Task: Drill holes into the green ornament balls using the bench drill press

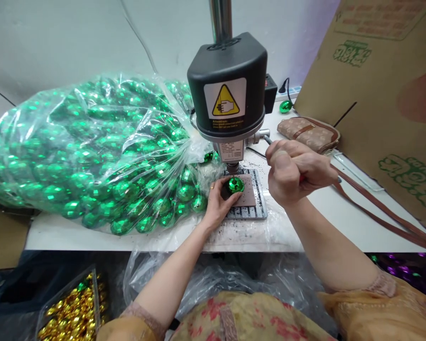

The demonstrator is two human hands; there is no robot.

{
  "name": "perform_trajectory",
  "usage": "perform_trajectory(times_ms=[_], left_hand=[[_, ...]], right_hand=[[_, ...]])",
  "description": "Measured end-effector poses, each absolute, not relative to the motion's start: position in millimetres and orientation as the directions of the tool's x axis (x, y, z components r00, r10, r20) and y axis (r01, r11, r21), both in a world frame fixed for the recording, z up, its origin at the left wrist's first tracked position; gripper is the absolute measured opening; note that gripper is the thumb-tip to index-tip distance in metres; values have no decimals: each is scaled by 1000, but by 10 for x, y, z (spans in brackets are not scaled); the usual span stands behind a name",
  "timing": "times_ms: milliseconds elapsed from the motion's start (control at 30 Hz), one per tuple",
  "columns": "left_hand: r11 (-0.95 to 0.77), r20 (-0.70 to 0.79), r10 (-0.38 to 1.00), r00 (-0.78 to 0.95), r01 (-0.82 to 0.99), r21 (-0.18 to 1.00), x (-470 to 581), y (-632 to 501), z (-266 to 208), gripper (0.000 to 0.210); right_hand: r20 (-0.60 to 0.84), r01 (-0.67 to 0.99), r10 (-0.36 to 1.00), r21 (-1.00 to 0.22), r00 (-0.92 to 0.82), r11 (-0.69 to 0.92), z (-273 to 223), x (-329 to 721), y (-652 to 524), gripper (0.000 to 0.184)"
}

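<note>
My left hand (219,201) holds a shiny green faceted ball (235,185) between thumb and fingers. The ball rests on a brownish square pad (247,192) on the slotted metal base (261,208) of a small drill press (227,90). A dark hole shows in the top of the ball, right below the chuck (232,167). To the right, my right hand (291,170) is wrapped in a fist round the drill press lever (267,139); most of the lever is hidden by the fingers. Dark shavings lie scattered about the base.
A large clear bag of green balls (92,156) fills the table's left side. At right lie a brown patterned purse (308,134) with a strap, a loose green ball (286,106) and a big cardboard box (379,94). Below left stands a bin of gold balls (73,308); purple balls (408,274) are below right.
</note>
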State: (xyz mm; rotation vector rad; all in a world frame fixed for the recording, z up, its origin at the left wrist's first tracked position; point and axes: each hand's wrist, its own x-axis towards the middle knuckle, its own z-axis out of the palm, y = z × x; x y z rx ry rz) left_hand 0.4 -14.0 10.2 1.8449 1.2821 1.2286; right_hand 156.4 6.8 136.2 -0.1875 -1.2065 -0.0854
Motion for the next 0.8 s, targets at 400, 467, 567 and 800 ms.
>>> perform_trajectory(times_ms=[400,467,567,800], left_hand=[[-376,365,925,106,392,840,5,-137,76,48],[-373,360,927,109,388,843,12,-116,63,49],[-348,341,936,89,379,857,34,-118,77,48],[-600,555,794,249,471,647,-142,-772,207,43]], right_hand=[[946,175,21,-82,323,981,1266,1571,56,43],[922,185,86,-167,379,969,1388,1548,34,47],[854,161,247,-353,457,921,1657,1529,40,49],[797,129,404,-506,449,853,1885,1571,124,50]])
